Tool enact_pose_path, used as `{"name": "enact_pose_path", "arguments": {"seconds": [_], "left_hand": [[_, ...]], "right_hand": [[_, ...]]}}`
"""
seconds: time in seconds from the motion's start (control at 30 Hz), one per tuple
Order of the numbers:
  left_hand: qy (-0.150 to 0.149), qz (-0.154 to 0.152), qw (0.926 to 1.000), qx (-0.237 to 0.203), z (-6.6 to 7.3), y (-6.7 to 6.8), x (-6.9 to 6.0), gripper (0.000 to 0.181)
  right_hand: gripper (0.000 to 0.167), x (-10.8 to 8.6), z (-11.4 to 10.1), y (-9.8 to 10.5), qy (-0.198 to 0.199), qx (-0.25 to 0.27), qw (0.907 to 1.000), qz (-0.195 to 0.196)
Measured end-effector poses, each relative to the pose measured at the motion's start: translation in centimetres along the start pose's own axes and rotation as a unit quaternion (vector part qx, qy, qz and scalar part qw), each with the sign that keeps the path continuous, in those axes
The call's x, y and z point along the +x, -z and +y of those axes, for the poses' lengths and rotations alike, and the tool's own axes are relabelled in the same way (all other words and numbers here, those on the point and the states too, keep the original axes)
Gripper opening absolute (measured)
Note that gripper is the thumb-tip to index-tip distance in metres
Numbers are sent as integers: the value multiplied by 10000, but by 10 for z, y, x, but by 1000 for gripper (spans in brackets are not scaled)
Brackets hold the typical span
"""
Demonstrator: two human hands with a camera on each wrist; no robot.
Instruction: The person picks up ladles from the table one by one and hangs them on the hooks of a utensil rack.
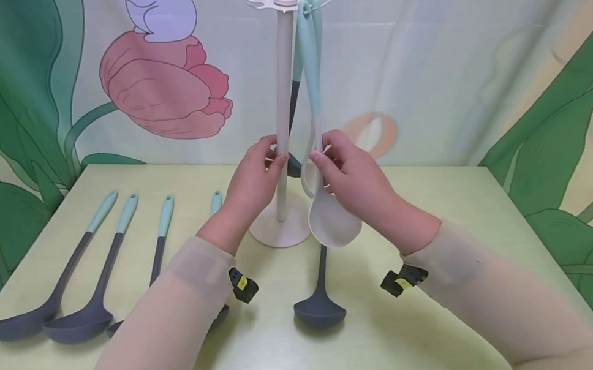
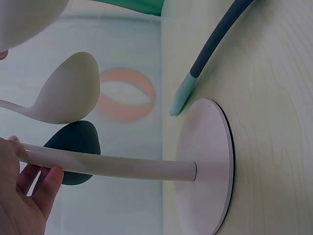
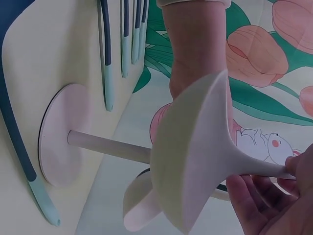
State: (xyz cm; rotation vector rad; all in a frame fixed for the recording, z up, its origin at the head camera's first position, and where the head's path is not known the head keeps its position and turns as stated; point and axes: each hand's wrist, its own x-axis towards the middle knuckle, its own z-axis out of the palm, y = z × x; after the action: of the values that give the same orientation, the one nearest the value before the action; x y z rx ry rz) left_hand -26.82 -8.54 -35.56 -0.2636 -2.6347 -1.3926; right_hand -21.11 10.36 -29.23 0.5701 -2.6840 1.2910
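Observation:
My left hand (image 1: 257, 174) grips the pole (image 1: 284, 75) of a pale pink utensil stand, its round base (image 1: 266, 233) on the table. Near the bowl, my right hand (image 1: 354, 168) pinches the handle of a white ladle (image 1: 334, 222). This ladle's mint upper end meets the hooked rack (image 1: 285, 0); whether a hook passes through its hole, I cannot tell. Close behind hangs a second white ladle (image 2: 73, 90), and a dark ladle (image 2: 80, 137) hangs behind the pole. In the right wrist view the held ladle's bowl (image 3: 195, 147) covers part of the pole.
Several dark ladles (image 1: 77, 323) with mint handles lie on the table's left side, partly hidden by my left sleeve. Another dark ladle (image 1: 320, 313) lies in front of the stand. A flower-printed curtain (image 1: 427, 70) hangs behind the table.

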Motion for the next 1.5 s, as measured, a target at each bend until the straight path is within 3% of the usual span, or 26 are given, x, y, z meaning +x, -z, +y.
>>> {"name": "enact_pose_path", "arguments": {"seconds": [0.4,0.77,1.0,1.5], "left_hand": [[-115,15,9999,50,0,-4,-1,46],[-236,-1,9997,82,2,-5,0,44],[-178,-27,9998,44,1,-3,0,44],[-286,-94,9995,-103,-1,3,-1,40]], "right_hand": [[22,11,2,-17,-99,180,9998,-48],[20,22,9,-18,-80,-370,9992,125],[21,29,13,-22,-227,-265,9993,91],[25,28,8,-31,-169,-259,9995,-34]]}}
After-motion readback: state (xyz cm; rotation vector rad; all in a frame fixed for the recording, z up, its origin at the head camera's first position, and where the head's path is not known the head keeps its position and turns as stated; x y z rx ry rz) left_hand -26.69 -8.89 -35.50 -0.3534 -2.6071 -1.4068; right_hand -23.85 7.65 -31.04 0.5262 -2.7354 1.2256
